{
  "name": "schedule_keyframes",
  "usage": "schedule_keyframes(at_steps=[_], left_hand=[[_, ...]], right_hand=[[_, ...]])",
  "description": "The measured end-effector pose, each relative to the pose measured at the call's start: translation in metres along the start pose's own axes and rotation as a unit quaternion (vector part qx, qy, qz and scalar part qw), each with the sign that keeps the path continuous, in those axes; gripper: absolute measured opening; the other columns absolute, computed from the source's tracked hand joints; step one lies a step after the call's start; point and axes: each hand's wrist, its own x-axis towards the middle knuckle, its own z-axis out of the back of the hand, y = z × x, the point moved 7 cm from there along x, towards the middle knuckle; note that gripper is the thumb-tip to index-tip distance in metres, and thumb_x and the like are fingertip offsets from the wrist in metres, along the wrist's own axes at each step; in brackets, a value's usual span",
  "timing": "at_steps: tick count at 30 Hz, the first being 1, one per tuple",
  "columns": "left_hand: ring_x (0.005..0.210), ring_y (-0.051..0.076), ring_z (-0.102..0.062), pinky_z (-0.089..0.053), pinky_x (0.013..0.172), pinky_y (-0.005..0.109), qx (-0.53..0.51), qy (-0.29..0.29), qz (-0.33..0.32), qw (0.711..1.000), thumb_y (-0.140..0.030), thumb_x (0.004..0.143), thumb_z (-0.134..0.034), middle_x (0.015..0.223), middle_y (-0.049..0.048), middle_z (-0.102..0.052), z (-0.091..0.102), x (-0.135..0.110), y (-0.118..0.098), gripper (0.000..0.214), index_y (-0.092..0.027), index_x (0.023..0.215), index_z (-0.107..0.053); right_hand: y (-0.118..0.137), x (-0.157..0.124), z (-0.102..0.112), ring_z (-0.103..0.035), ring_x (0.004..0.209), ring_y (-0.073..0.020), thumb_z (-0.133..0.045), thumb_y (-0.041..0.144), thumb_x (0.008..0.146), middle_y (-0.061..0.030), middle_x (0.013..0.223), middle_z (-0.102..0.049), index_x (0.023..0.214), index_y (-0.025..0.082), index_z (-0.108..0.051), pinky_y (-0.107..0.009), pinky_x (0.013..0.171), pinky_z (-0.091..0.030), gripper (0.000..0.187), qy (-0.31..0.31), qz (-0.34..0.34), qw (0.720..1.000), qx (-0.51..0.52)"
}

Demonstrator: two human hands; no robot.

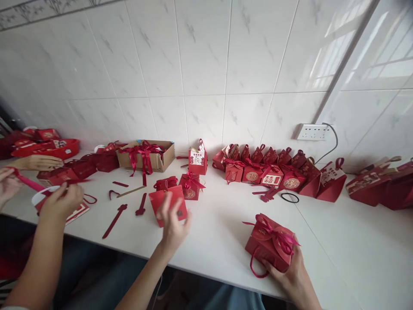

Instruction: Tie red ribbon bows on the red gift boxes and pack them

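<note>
A white surface [338, 241] runs along a tiled wall, scattered with red gift packaging.

Close to the near edge, right of the middle, stands a red gift box [269, 241] tied with a ribbon bow, its cord handle hanging towards the person. The right hand [292, 277] grips this box from its near side, fingers curled against the lower corner.

Left of it, about midway between the near edge and the wall, lies a flat red carton [158, 204]. The left hand [174, 226] rests on top of the carton with fingers spread.

Against the wall at the far edge, a row of finished red boxes [274, 174] stands close together, with a black ring [289, 197] lying just in front of them. Further left along the far edge sits a cardboard tray [161, 160] draped with red ribbon. Loose red strips [114, 220] lie between the tray and the near edge.

At the left end, a co-worker's hand [61, 202] pinches a red piece over more flat packaging; a second hand [38, 162] rests further back. A white socket [312, 131] is mounted on the wall.
</note>
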Motion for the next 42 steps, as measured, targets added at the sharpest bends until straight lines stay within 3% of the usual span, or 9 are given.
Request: schedule_keyframes(at_steps=[3, 7, 13, 18, 23, 28, 31, 34, 42], left_hand=[[0.135, 0.040, -0.024, -0.027, 0.101, 0.058, 0.055, -0.004, 0.174, 0.983, -0.038, 0.074, -0.065, 0.145, 0.0274, -0.020, 0.000, -0.018, 0.060, 0.084, -0.014, 0.140, -0.019], [0.136, 0.044, -0.015, -0.023, 0.099, 0.064, 0.046, 0.118, 0.241, 0.962, -0.047, 0.073, -0.063, 0.144, 0.0316, -0.019, -0.022, -0.039, 0.090, 0.091, -0.008, 0.141, -0.015], [0.139, 0.036, -0.015, -0.019, 0.108, 0.054, -0.155, 0.134, 0.151, 0.967, -0.040, 0.077, -0.061, 0.148, 0.0227, -0.017, -0.025, -0.054, 0.008, 0.069, -0.017, 0.134, -0.029], [0.129, 0.027, -0.038, -0.041, 0.096, 0.042, -0.394, 0.296, 0.203, 0.846, -0.039, 0.087, -0.045, 0.142, 0.0150, -0.034, -0.042, -0.082, -0.060, 0.043, -0.022, 0.127, -0.038], [0.115, 0.024, -0.050, -0.045, 0.088, 0.036, -0.418, 0.284, 0.321, 0.801, -0.047, 0.083, -0.048, 0.126, 0.0120, -0.051, -0.031, -0.087, -0.039, 0.043, -0.020, 0.117, -0.046], [0.074, 0.017, -0.057, -0.045, 0.070, 0.030, -0.401, 0.377, 0.364, 0.752, -0.051, 0.085, -0.038, 0.074, 0.0025, -0.059, -0.025, -0.082, -0.034, 0.037, -0.019, 0.078, -0.055], [0.055, 0.013, -0.046, -0.039, 0.057, 0.026, -0.431, 0.457, 0.379, 0.679, -0.050, 0.083, -0.041, 0.054, -0.0025, -0.046, -0.032, -0.086, -0.045, 0.039, -0.019, 0.059, -0.045], [0.051, 0.011, -0.042, -0.035, 0.054, 0.024, -0.468, 0.474, 0.406, 0.626, -0.048, 0.079, -0.047, 0.051, -0.0043, -0.041, -0.036, -0.088, -0.050, 0.037, -0.019, 0.057, -0.040], [0.056, 0.011, -0.043, -0.036, 0.059, 0.024, -0.482, 0.426, 0.383, 0.663, -0.043, 0.082, -0.049, 0.055, -0.0034, -0.044, -0.031, -0.077, -0.040, 0.034, -0.019, 0.058, -0.043]], right_hand=[[0.002, 0.001, 0.002, -0.051, 0.110, -0.0345, -0.071, 0.051, 0.059, -0.0139, 0.120, -0.048, 0.123, 0.019, -0.034, -0.048, 0.087, -0.045, 0.080, -0.010, -0.004, 1.000, -0.012], [0.010, 0.002, 0.007, -0.051, 0.108, -0.0350, -0.071, 0.053, 0.060, -0.0158, 0.116, -0.048, 0.120, 0.017, -0.035, -0.050, 0.089, -0.044, 0.079, 0.002, -0.012, 1.000, -0.013], [0.033, -0.002, -0.008, -0.055, 0.107, -0.0312, -0.073, 0.043, 0.063, -0.0153, 0.117, -0.050, 0.125, 0.018, -0.030, -0.048, 0.091, -0.046, 0.080, 0.106, -0.029, 0.993, 0.037], [0.071, -0.019, -0.042, -0.043, 0.126, -0.0318, -0.075, 0.046, 0.064, -0.0167, 0.135, -0.041, 0.136, 0.020, -0.024, -0.047, 0.103, -0.038, 0.092, 0.266, 0.059, 0.958, 0.086], [0.086, -0.027, -0.027, -0.032, 0.134, -0.0335, -0.065, 0.074, 0.052, -0.0160, 0.145, -0.031, 0.143, 0.025, -0.017, -0.049, 0.108, -0.029, 0.115, 0.301, 0.057, 0.938, 0.161], [0.089, -0.005, -0.004, -0.059, 0.085, -0.0211, -0.031, 0.070, 0.083, -0.0073, 0.089, -0.062, 0.106, 0.021, -0.054, -0.036, 0.076, -0.048, 0.059, 0.156, -0.030, 0.968, 0.196], [0.090, 0.006, -0.015, -0.048, 0.058, -0.0143, -0.036, 0.065, 0.085, 0.0004, 0.059, -0.051, 0.069, 0.020, -0.053, -0.028, 0.059, -0.042, 0.051, 0.148, -0.097, 0.973, 0.146], [0.094, 0.010, -0.031, -0.045, 0.053, -0.0114, -0.054, 0.063, 0.075, 0.0029, 0.055, -0.049, 0.062, 0.019, -0.048, -0.025, 0.053, -0.038, 0.046, 0.184, -0.149, 0.950, 0.205], [0.089, 0.006, -0.037, -0.047, 0.053, -0.0075, -0.071, 0.040, 0.069, 0.0071, 0.060, -0.050, 0.083, 0.019, -0.052, -0.022, 0.054, -0.039, 0.031, 0.166, -0.188, 0.890, 0.379]])
